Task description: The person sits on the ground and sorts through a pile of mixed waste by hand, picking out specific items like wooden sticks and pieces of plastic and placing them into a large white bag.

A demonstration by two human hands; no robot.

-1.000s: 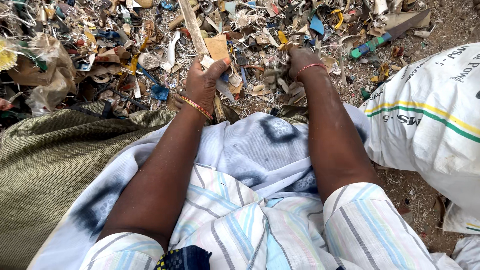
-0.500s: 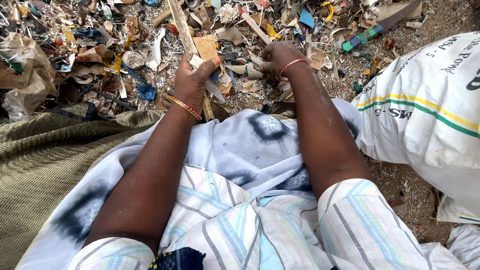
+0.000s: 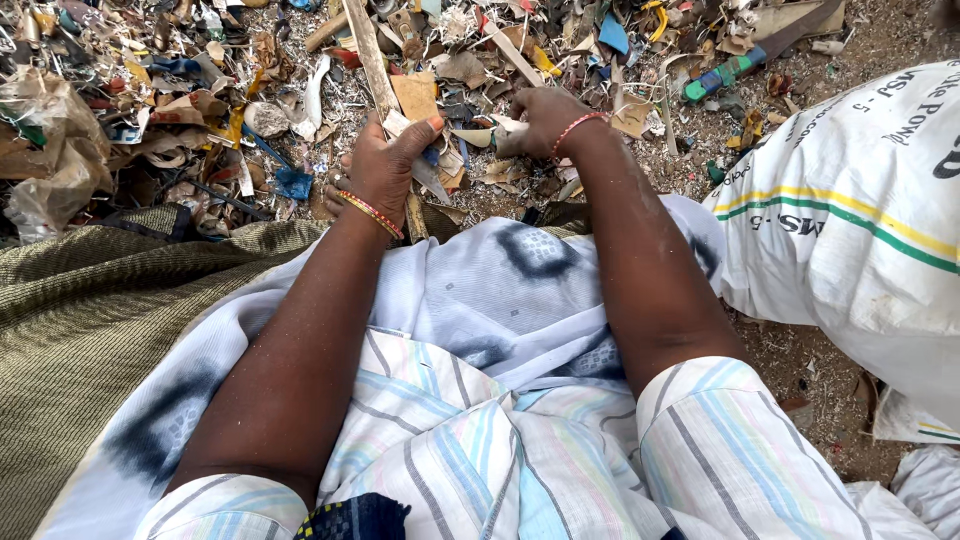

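Most of the scrap pile (image 3: 200, 90) is unsorted, spread on the ground ahead. Left hand (image 3: 385, 165) pinches a pale flat scrap (image 3: 400, 125) between thumb and fingers at the pile's near edge. Right hand (image 3: 545, 120) is clenched on a whitish strip (image 3: 495, 135) just beside it. White sack (image 3: 850, 230) lies at right, mouth hidden, so contents can't be told.

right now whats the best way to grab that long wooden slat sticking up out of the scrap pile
Grip the long wooden slat at its near end, beside the left hand, coming from below. It runs lengthwise away from the person, its near end lies on top of the scrap pile, and its far end leaves the view.
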